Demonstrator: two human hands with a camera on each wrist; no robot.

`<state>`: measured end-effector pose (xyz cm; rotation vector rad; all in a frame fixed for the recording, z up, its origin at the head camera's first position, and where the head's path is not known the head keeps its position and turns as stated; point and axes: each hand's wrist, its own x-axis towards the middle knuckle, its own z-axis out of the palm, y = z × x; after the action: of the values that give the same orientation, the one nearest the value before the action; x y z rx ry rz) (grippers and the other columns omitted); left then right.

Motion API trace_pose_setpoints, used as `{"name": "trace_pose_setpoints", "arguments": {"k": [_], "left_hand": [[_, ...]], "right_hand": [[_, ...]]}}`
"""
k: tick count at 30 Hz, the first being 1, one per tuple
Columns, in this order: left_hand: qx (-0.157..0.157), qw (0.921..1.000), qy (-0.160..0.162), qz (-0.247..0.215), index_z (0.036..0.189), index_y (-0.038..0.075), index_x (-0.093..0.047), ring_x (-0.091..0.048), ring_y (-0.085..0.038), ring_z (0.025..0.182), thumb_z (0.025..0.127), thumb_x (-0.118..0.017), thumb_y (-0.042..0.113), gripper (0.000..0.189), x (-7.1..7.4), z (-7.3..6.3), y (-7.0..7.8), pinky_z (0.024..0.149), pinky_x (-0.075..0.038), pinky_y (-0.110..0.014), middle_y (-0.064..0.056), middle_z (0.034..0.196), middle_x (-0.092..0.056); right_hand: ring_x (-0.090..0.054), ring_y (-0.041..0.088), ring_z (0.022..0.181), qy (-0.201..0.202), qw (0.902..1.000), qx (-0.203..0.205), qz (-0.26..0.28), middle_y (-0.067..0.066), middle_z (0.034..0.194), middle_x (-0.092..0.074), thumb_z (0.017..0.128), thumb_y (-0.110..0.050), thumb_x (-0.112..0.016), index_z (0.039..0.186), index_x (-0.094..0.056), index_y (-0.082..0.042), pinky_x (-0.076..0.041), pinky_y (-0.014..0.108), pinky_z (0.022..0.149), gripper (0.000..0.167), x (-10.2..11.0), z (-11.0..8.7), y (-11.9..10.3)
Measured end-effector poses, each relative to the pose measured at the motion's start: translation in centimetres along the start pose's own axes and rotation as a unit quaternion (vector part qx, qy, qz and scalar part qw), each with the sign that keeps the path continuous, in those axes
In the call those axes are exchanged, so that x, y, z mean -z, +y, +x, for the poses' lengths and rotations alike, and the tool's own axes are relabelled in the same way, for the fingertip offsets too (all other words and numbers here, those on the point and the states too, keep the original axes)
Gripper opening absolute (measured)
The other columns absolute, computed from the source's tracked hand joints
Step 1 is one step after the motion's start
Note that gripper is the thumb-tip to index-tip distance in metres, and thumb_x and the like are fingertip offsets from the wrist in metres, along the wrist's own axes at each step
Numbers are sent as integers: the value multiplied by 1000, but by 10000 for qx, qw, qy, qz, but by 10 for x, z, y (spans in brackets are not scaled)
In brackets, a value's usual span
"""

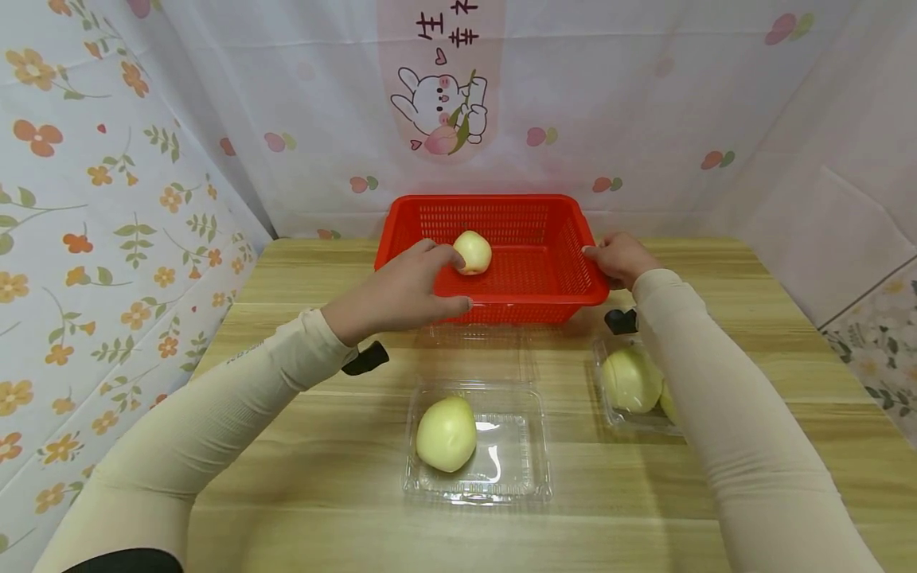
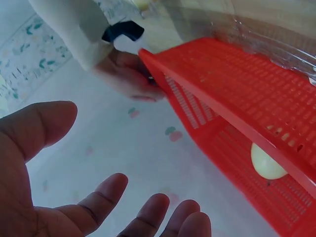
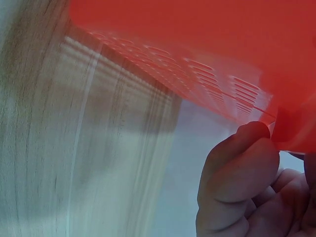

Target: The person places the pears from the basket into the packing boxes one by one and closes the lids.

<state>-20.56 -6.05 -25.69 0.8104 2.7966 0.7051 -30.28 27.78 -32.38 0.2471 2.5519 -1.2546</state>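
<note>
My right hand (image 1: 622, 259) grips the right rim of a red plastic basket (image 1: 519, 301), its fingers curled under the edge in the right wrist view. A single pale yellow pear (image 1: 474, 253) lies in the basket's left part. Over the basket's front left, my left hand (image 1: 401, 290) is spread, thumb apart from the fingers, holding nothing; in the head view its fingertips overlap the pear's edge. The left wrist view shows a gap between those fingers and the basket (image 2: 197, 81). In front of the basket, another pear (image 1: 446, 436) sits in a clear clamshell box (image 1: 519, 485).
The box's clear lid (image 1: 476, 358) lies folded back towards the basket. To the right, partly hidden under my right forearm, a second clear box (image 1: 609, 415) holds pears (image 1: 632, 382). Patterned curtains (image 1: 315, 95) enclose the back and sides of the wooden table (image 1: 344, 493).
</note>
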Motion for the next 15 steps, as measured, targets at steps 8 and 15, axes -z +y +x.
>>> {"name": "trace_pose_setpoints", "arguments": {"k": [8, 15], "left_hand": [[417, 9989, 0, -232, 128, 4, -55, -49, -23, 108, 89, -70, 32, 51, 9, 37, -16, 87, -48, -36, -7, 119, -55], [968, 9934, -76, -618, 130, 5, -53, -53, -23, 100, 91, -67, 35, 52, 15, 61, -32, 84, -50, -37, -5, 116, -58]], "right_hand": [[-65, 14, 63, -10, 10000, -7, 0, 11, 86, -60, 104, -24, -50, 97, -44, 1, -58, 31, 61, 27, 0, -1, 0], [-65, 16, 64, 0, 10000, -34, -40, 12, 88, -60, 104, -25, -49, 98, -43, 0, -58, 30, 61, 27, 0, -1, -1]]}}
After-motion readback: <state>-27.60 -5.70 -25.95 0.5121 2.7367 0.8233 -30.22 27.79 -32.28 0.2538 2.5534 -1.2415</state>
